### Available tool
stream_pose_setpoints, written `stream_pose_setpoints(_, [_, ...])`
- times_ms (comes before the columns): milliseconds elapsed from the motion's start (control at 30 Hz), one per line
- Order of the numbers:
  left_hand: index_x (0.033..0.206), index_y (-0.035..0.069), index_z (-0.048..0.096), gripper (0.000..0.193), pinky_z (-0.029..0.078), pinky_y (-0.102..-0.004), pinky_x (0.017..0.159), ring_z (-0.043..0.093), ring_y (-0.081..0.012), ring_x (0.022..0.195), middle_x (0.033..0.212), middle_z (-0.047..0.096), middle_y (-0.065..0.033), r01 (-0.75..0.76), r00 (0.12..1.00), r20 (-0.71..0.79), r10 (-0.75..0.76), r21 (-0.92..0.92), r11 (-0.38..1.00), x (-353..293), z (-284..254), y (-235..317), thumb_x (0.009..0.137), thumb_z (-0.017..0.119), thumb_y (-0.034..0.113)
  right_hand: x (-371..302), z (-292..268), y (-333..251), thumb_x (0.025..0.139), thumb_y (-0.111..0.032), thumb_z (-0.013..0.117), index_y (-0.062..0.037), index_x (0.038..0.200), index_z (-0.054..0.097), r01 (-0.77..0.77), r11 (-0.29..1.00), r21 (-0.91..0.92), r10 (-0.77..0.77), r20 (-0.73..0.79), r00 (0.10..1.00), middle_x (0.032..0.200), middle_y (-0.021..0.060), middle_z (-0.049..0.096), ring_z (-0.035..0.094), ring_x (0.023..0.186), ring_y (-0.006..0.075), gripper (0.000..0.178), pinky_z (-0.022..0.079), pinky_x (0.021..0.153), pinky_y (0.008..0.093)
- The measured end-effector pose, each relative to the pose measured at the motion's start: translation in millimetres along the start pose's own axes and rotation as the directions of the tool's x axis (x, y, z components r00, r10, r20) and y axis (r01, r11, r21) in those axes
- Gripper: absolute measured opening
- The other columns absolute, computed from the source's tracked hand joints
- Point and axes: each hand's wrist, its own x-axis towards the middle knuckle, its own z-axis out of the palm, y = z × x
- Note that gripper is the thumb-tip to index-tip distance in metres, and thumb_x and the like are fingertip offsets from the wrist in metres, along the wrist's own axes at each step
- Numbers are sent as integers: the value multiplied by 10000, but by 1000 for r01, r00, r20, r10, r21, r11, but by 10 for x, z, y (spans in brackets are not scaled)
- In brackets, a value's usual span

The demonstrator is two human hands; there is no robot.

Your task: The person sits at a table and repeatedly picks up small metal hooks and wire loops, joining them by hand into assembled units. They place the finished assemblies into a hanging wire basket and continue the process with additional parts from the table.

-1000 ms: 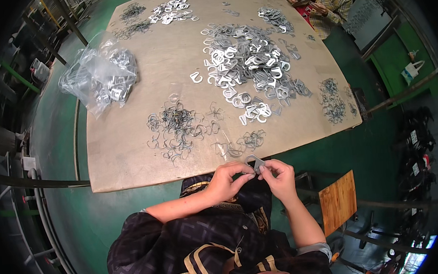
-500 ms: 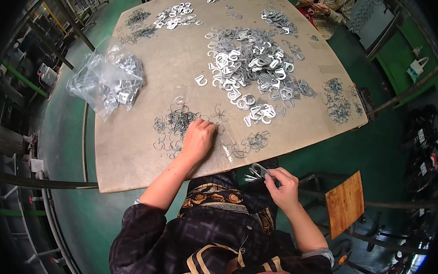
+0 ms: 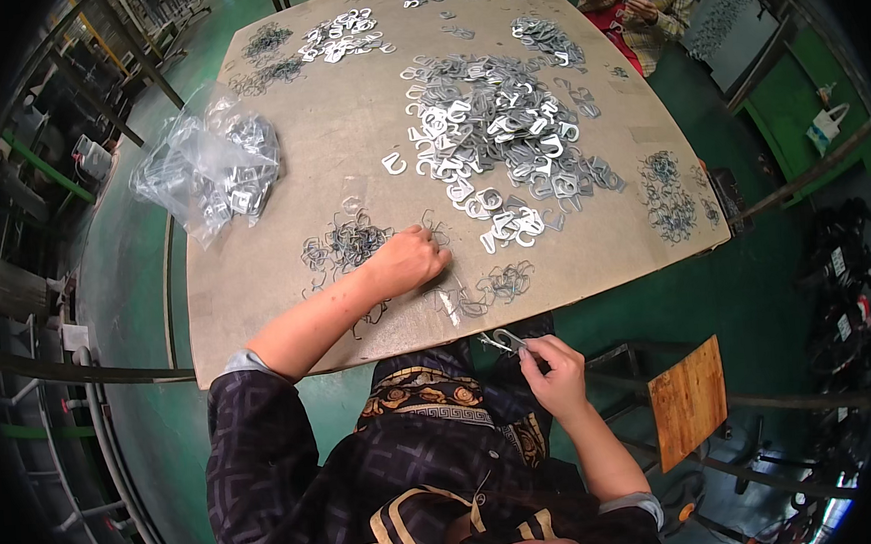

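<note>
My left hand [image 3: 412,260] rests on the table, its fingers bent together at the right edge of a pile of thin wire clips [image 3: 344,243]. Whatever is between those fingertips is hidden. Just off the table's front edge, my right hand [image 3: 556,374] pinches a grey metal hook [image 3: 508,340] between thumb and fingers; thin shiny pieces stick out beside it. A smaller cluster of wire clips [image 3: 506,283] lies on the table between my hands. Further back spreads a big heap of flat grey and white metal hooks [image 3: 491,119].
A clear plastic bag [image 3: 215,166] of metal parts lies on the left of the table [image 3: 301,195]. More wire clips [image 3: 668,198] sit at the right edge. A person [image 3: 633,1] works at the far right corner. A wooden board [image 3: 688,401] stands beside my right arm.
My left hand has slid to the right along the table, away from the middle of the wire pile. The right hand has shifted slightly left, still pinching the hook.
</note>
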Motion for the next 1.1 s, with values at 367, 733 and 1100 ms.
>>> stream_pose_setpoints(367, [795, 74, 595, 82, 497, -325, 737, 625, -220, 756, 692, 643, -49, -11, 998, -57, 10, -1, 1000, -22, -20, 46, 770, 574, 150, -65, 6, 63, 804, 13, 675, 26, 888, 664, -18, 1000, 7, 18, 9, 1000, 735, 114, 624, 626, 609, 227, 85, 490, 563, 315])
stream_pose_setpoints(733, [821, 57, 534, 91, 504, -377, 722, 605, -268, 755, 730, 612, -71, 10, 988, -148, -51, -268, 964, 244, -150, 143, 761, 584, 104, -79, 65, 27, 800, 13, 678, 24, 894, 666, 0, 1000, 29, -1, 35, 999, 740, 118, 626, 624, 611, 237, 95, 489, 562, 324])
stream_pose_setpoints(1100, [883, 84, 579, 185, 416, -377, 777, 568, -254, 879, 809, 605, -53, 80, 944, -215, -252, -591, 803, 35, -84, 747, 768, 714, 136, -100, 9, 27, 802, 13, 672, 17, 884, 669, -17, 1000, 21, 16, 27, 999, 752, 115, 640, 637, 622, 237, 82, 500, 573, 324])
